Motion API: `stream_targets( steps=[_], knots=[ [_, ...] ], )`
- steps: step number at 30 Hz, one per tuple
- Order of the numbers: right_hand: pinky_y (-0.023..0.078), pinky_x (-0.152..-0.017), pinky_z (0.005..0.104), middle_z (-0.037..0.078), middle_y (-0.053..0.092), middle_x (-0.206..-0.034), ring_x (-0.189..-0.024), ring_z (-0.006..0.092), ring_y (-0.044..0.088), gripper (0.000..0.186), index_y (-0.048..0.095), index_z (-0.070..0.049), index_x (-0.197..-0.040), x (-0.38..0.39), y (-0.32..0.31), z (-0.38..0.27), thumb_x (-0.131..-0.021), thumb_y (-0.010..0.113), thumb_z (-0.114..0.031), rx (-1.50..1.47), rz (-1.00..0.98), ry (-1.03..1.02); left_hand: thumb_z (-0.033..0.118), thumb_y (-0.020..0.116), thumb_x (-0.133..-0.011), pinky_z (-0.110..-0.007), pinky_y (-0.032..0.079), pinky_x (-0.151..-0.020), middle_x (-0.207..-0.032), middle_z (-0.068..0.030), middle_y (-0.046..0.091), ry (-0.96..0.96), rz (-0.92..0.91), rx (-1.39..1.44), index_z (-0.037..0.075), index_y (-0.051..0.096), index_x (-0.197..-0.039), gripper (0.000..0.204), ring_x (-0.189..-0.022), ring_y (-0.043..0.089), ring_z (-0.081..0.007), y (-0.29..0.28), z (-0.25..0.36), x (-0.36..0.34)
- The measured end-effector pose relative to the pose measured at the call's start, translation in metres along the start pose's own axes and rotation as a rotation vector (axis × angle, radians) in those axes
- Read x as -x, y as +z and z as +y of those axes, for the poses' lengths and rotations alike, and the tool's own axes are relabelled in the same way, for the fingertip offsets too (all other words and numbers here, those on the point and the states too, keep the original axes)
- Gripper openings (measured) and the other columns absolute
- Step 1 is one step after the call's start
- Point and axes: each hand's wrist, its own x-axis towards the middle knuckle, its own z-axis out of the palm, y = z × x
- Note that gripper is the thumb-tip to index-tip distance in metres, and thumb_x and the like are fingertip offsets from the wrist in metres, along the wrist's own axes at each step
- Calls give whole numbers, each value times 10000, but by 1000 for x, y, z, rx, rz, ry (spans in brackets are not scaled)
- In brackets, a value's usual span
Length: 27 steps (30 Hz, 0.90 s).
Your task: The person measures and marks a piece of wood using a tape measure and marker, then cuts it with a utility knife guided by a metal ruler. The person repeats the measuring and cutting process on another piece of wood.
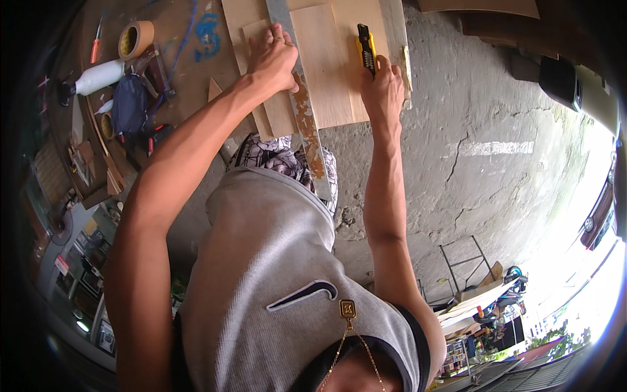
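My left hand point(273, 60) presses down on a long metal straightedge point(305, 121), its fingers bent and its thumb against the lower part. The straightedge is grey with patches of rusty brown, and it lies across thin wooden boards point(320, 62), its near end jutting past their edge toward my legs. In my right hand point(384, 88) is a yellow and black utility knife point(367, 49), pointing away from me above the right part of the boards. Whether its blade is out, I cannot make out.
Left of the boards, a brown work table point(179, 98) carries a roll of tan tape point(136, 40), a white bottle point(98, 77), a dark blue pouch point(130, 104) and a screwdriver point(96, 49). Cracked concrete floor point(483, 117) spreads to the right, with a metal frame point(467, 261) farther off.
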Motion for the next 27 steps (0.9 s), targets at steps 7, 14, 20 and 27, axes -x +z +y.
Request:
stream_targets(
  steps=[7,14,20,27],
  knots=[
    [506,-648,345,183,641,-956,-817,232,657,288,523,47,-1108,-5,-7,-18,-922,590,-163,-813,-118,-37,326,903,-526,-687,188,-1089,-1502,-318,206,-6,11,-12,-144,270,-1402,1179,-1424,192,-409,3,-3,-2],
    [487,-514,261,112,640,-780,-608,162,634,315,551,46,-1033,-26,33,-33,-974,557,-263,-1233,-363,-56,317,903,-510,-540,190,-1161,-1487,-341,218,43,78,31,-163,290,-1383,1170,-1419,179,-435,11,-9,-4],
    [479,-458,283,106,618,-730,-536,170,604,352,539,23,-947,-30,55,-48,-991,521,-326,-1192,-320,12,316,908,-497,-481,188,-1177,-1474,-346,247,65,79,27,-166,357,-1351,1124,-1409,209,-443,6,-9,-3],
    [486,-450,294,103,618,-714,-487,160,583,303,522,24,-1046,-39,48,-54,-977,545,-271,-937,-416,29,310,902,-456,-459,201,-1176,-1429,-390,286,84,104,33,-206,353,-1323,1149,-1390,247,-454,7,-11,-5]
  ],
)
